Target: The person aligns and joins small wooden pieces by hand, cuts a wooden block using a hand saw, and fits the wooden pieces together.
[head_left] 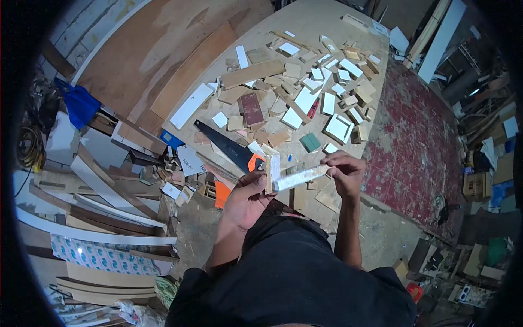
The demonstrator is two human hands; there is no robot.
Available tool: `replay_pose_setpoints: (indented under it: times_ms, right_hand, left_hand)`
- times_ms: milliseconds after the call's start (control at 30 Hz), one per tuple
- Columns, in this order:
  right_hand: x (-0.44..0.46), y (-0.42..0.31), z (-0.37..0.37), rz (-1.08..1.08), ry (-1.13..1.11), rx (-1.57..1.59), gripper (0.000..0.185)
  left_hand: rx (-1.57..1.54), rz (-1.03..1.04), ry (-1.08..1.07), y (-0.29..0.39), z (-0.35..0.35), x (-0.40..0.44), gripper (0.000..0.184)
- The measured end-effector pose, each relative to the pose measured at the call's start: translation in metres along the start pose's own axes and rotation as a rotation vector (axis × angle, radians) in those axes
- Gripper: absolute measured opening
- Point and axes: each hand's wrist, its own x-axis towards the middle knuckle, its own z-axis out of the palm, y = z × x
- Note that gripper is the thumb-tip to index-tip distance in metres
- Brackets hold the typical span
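Left hand partly closed, thumb and fingers gripping upright block. Right hand pinching far end of white strip, its other end meeting block near left fingers. Both pieces held above near edge of table. Saw, orange-handled, just beside left hand; wood offcuts scattered beyond.

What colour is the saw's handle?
The saw has an orange handle, best seen in the head view.
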Motion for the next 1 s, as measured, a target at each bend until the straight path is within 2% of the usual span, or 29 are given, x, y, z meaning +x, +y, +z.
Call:
replay_pose_setpoints:
  times_ms: [100,167,200,233,300,367,400,433,567,667,767,833,867,1000]
  right_hand:
    - [-0.013,0.007,-0.013,0.023,0.064,-0.043,0.014]
    - [-0.021,0.007,-0.020,0.075,0.317,-0.085,0.011]
    - [-0.028,0.011,-0.027,0.172,0.427,-0.152,0.011]
    - [-0.032,0.017,-0.035,0.180,0.441,-0.159,0.011]
    - [-0.042,0.032,-0.050,0.457,0.517,-0.489,0.013]
    - [-0.052,0.063,-0.063,0.499,0.561,-0.582,0.015]
    - [-0.055,0.076,-0.066,0.481,0.508,-0.746,0.015]
    - [-0.058,0.088,-0.069,0.466,0.448,-0.910,0.015]
    - [-0.063,0.131,-0.074,0.407,0.226,-1.215,0.017]
    - [-0.071,0.155,-0.067,0.481,0.213,-1.225,0.014]
    - [-0.080,0.177,-0.061,0.414,0.227,-1.176,0.011]
    - [-0.083,0.184,-0.055,0.310,0.102,-1.255,0.006]
    - [-0.083,0.187,-0.053,0.323,0.091,-1.266,0.003]
    - [-0.092,0.208,-0.062,0.292,0.019,-1.342,0.012]
  left_hand:
    - [0.033,-0.015,0.093,0.009,-0.016,0.009,0.012]
    - [0.015,0.012,0.047,0.017,-0.035,0.010,0.018]
    - [0.014,-0.006,0.050,0.022,-0.036,0.012,0.018]
    - [0.015,0.010,0.081,0.027,-0.036,0.013,0.019]
    - [0.012,0.008,0.120,0.034,-0.043,0.014,0.019]
    - [0.015,0.044,0.189,0.038,-0.058,0.017,0.019]
    - [0.059,0.062,0.244,0.039,-0.063,0.019,0.030]
    - [0.056,0.046,0.251,0.041,-0.065,0.020,0.030]
    - [0.064,0.132,0.321,0.045,-0.058,0.025,0.032]
    - [0.055,0.125,0.352,0.049,-0.065,0.028,0.032]
    - [0.066,0.100,0.333,0.053,-0.075,0.032,0.034]
    - [0.058,0.063,0.283,0.056,-0.075,0.033,0.018]
    - [0.060,0.062,0.282,0.058,-0.075,0.033,0.018]
    - [0.068,0.094,0.273,0.062,-0.071,0.033,0.019]
